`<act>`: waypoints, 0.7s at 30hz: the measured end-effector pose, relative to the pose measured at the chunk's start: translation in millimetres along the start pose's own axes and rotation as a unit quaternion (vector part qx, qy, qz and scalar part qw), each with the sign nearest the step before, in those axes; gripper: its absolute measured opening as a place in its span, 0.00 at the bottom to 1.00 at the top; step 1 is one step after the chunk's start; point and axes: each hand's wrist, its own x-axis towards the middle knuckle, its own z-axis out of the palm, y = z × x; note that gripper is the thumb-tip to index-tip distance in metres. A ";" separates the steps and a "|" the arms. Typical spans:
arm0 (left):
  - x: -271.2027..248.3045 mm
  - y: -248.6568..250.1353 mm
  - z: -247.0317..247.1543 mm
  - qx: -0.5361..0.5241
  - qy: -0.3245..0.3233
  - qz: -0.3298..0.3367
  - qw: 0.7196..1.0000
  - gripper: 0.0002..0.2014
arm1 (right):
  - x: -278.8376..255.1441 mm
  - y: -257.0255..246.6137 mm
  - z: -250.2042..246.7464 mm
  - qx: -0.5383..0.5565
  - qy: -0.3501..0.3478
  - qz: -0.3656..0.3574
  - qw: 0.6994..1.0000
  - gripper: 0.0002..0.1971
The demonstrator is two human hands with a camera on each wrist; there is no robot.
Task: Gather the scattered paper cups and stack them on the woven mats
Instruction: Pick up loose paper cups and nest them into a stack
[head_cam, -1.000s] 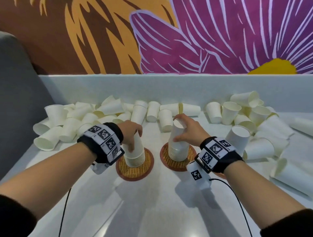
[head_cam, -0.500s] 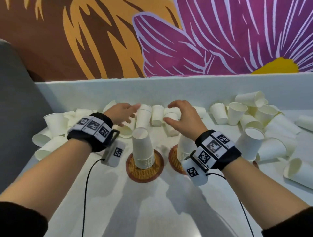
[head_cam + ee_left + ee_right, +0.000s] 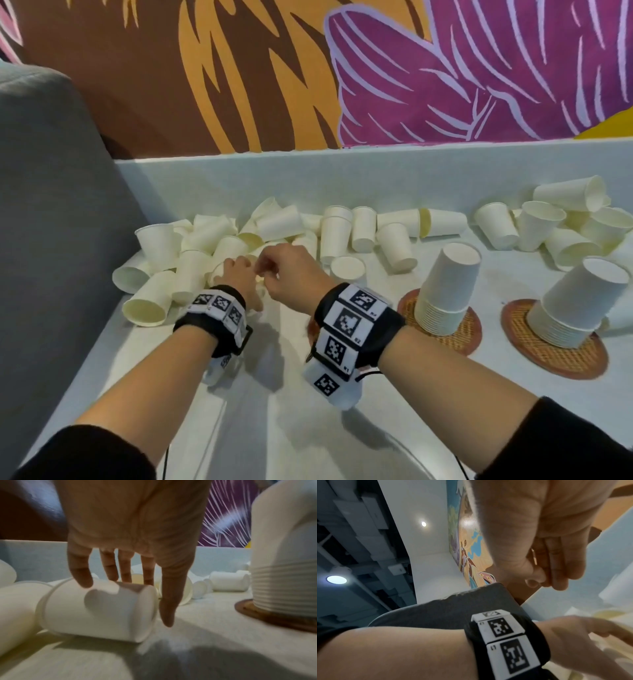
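Several white paper cups (image 3: 226, 250) lie scattered in a pile at the table's left. My left hand (image 3: 239, 274) reaches into it. In the left wrist view its straight, spread fingers (image 3: 80, 574) touch the top of a cup lying on its side (image 3: 96, 612), with the thumb down beside the cup's base. My right hand (image 3: 286, 270) hovers just right of it, fingers curled against the thumb (image 3: 534, 581), with nothing visible in it. Stacks of upturned cups (image 3: 445, 291) (image 3: 579, 308) stand on round woven mats (image 3: 462, 334) (image 3: 561, 356). A third stack (image 3: 347, 269) is mostly hidden behind my right wrist.
More loose cups (image 3: 548, 226) are strewn along the low white back wall (image 3: 376, 178) and at the far right. A grey upholstered seat back (image 3: 51, 205) borders the table on the left. A cable trails from each wristband over the near tabletop (image 3: 274, 428).
Both hands left the stacks and swung left into the cup pile. My view turned left with them, so the stacks now sit to the right. The right hand's fingers have curled in.
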 end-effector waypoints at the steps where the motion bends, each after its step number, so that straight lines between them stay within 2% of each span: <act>1: -2.4 -0.7 2.8 0.010 0.008 0.010 1.000 0.33 | 1.1 -1.2 6.9 -0.003 -0.017 0.016 1.000 0.13; 5: 5.6 -15.0 13.2 0.054 0.020 0.064 0.996 0.24 | 1.4 5.6 31.6 -0.023 -0.094 0.092 0.991 0.16; 10: 4.1 -27.4 21.7 0.107 -0.019 0.101 0.989 0.28 | 7.0 22.1 45.9 -0.007 -0.135 0.172 0.976 0.19; 12: 3.5 -33.3 25.7 0.037 0.007 0.088 0.995 0.27 | 11.3 26.3 50.4 0.009 -0.136 0.193 0.972 0.20; 14: 4.2 -39.7 25.7 -0.092 0.068 0.061 0.992 0.27 | 15.3 28.7 54.1 0.023 -0.127 0.203 0.971 0.21; 17: 8.3 -47.7 20.9 -0.268 0.122 -0.002 0.956 0.26 | 20.1 28.9 59.4 0.048 -0.119 0.211 0.969 0.24; 21: 10.3 -47.3 22.5 -0.347 0.128 -0.026 0.929 0.25 | 22.3 28.0 67.3 0.051 -0.123 0.224 0.965 0.31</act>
